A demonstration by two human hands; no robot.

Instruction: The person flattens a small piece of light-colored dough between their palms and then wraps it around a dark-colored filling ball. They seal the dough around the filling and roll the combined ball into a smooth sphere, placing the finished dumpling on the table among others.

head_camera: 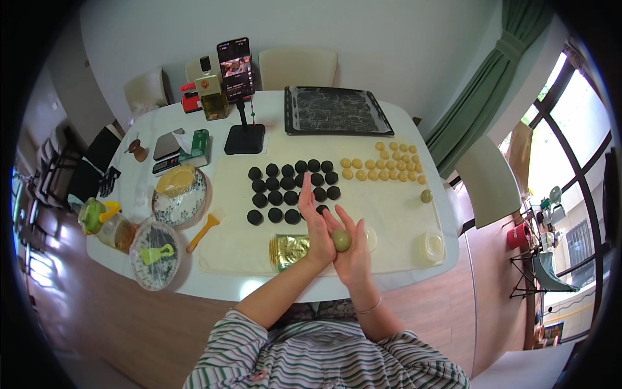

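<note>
A green ball of dough or filling [341, 240] lies between my palms, resting against my right hand [355, 248]. My left hand [316, 228] is upright beside it, its palm edge against my right hand and its fingers straight. Behind my hands, rows of black balls [275, 198] sit on a pale mat [228, 253]; my left fingers hide part of them. Smaller yellow balls [371, 164] are grouped at the back right, with a single green ball [426, 196] in front of them. A gold foil packet [289, 250] lies partly under my left forearm.
A lined black baking tray [340, 111] is at the back, near a phone on a stand [244, 138] and a glass bottle [211, 92]. On the left are a wrapped plate [201, 204], a wrapped bowl [179, 253], a brush [201, 234] and a scale [165, 165]. A plastic tub [432, 248] stands front right.
</note>
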